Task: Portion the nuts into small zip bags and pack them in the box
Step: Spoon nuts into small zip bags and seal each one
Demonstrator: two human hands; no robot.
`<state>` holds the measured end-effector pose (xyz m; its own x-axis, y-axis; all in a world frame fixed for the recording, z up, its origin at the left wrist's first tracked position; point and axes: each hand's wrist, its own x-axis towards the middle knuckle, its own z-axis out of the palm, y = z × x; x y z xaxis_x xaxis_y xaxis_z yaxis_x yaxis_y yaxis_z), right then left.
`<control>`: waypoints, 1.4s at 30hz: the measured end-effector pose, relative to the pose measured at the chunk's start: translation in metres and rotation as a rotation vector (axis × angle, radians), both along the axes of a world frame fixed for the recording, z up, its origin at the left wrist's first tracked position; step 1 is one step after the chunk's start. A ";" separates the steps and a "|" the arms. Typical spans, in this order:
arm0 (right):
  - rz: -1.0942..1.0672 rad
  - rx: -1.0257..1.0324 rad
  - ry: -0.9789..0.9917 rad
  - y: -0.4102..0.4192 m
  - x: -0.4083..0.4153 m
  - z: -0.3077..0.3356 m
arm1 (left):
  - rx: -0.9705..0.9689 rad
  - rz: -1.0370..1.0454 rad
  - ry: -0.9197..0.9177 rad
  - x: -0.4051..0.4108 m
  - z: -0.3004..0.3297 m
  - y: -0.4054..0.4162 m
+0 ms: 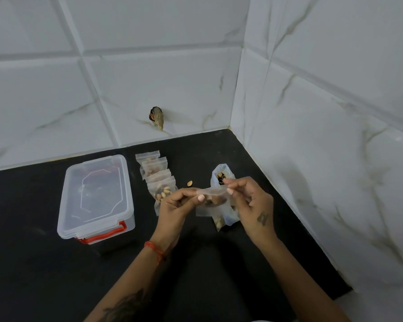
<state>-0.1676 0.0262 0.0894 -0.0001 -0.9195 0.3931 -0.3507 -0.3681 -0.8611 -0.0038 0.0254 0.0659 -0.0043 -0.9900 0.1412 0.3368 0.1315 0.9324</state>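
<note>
At nine o'clock the lidded box (96, 197) sits on the tabletop (33, 228), filled bags (155, 175) beside it. A small zip bag (211, 205) is pinched at its mouth by the left hand (172, 205) and right hand (251, 205), its zip running nine-to-three; the left hand is judged nearer the box.

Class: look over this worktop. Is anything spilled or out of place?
Yes. One loose nut lies on the black counter between the filled bags and the big nut bag, outside any bag. It looks spilled.
</note>
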 end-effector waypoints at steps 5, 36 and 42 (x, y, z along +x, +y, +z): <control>0.011 0.156 -0.177 0.007 0.005 -0.004 | 0.042 -0.025 0.016 0.000 -0.004 0.001; 0.025 0.851 -0.415 0.024 0.050 -0.038 | 0.432 0.095 0.040 0.020 -0.044 0.045; 0.049 0.857 -0.344 0.024 0.054 -0.050 | 0.513 0.105 0.063 0.026 -0.054 0.049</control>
<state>-0.1137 0.0499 0.0397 0.0561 -0.8979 -0.4365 -0.0263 0.4357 -0.8997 0.0223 0.0743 0.0115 0.0919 -0.9266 -0.3646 0.4037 -0.3000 0.8643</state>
